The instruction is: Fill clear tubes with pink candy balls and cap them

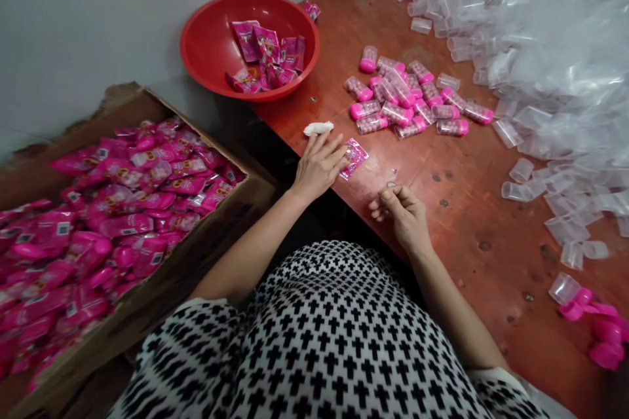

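My left hand (320, 162) lies on the red-brown table (472, 222) with its fingertips pressing on a small pink sachet (354, 157). My right hand (400, 209) rests a little to the right, fingers pinched on something tiny that I cannot make out. A small white wad (318, 127) lies just beyond my left hand. Further back, a cluster of filled clear tubes with pink caps (407, 101) lies on its side.
A red bowl (206, 46) with several pink sachets sits at the table's far left corner. A cardboard box (162, 294) full of pink packets stands at my left. Empty clear tubes (540, 65) heap at the right; loose pink caps (597, 330) lie near right.
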{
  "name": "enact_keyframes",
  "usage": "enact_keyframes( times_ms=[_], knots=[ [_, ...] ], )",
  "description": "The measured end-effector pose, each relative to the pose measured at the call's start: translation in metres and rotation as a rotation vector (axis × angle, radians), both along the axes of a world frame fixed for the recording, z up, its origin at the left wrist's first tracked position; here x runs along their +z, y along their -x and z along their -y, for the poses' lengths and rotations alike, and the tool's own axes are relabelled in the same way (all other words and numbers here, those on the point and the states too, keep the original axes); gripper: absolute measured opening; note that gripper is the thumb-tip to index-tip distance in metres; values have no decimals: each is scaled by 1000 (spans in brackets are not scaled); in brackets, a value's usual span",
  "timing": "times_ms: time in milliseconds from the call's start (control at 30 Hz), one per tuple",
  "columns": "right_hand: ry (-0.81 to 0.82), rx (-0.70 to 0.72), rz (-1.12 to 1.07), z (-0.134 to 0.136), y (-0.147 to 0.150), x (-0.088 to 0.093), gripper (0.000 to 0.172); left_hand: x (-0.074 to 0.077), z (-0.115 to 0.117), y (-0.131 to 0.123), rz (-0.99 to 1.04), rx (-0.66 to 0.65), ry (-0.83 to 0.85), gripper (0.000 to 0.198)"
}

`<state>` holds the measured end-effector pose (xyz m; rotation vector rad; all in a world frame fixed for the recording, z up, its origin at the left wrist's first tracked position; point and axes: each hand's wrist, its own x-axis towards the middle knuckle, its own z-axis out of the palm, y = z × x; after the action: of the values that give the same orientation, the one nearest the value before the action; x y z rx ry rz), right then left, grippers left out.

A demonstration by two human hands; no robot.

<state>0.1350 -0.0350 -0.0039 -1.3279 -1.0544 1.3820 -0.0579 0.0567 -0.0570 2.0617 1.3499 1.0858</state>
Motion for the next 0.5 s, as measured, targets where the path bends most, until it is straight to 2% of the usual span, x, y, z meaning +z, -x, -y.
enact_keyframes(
  times_ms=[167,267,400,500],
  knots=[
    [-20,30,11,-2,1,5,26,-11,-2,-11,129,70,95,16],
    [-53,14,33,-11,6,6,26,-10,0,-14,208,96,91,13],
    [-115,-125,-1,-34,20,1,32,5,19,-23,334,107,67,17],
    [-99,-118,-92,-50,27,-3,41,22,37,-28,405,59,76,19]
  ],
)
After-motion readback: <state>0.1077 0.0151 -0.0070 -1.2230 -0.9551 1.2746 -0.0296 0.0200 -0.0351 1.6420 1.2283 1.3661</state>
